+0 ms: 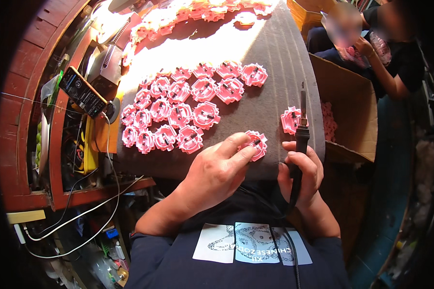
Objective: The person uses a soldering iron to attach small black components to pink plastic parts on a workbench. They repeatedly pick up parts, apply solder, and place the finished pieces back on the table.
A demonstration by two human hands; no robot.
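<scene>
My left hand (212, 166) has its fingers closed on a pink plastic part (259, 146) with a scalloped edge, which rests on the grey table (260, 103). Fingers hide its left side. In my right hand (307, 173) a black-handled soldering iron (302, 137) is gripped, its metal tip pointing up and away from me. Just left of the iron's shaft lies another pink part (289, 120). Several rows of similar pink parts (179, 91), with small black pieces in their middles, cover the table to the left.
More pink parts (193, 14) are heaped at the sunlit far edge. Right of the table stands a cardboard box (349, 91) with pink parts inside. Beyond it sits a person (395, 72) holding something pink. At the left are a phone (82, 91) and white cables (113, 192).
</scene>
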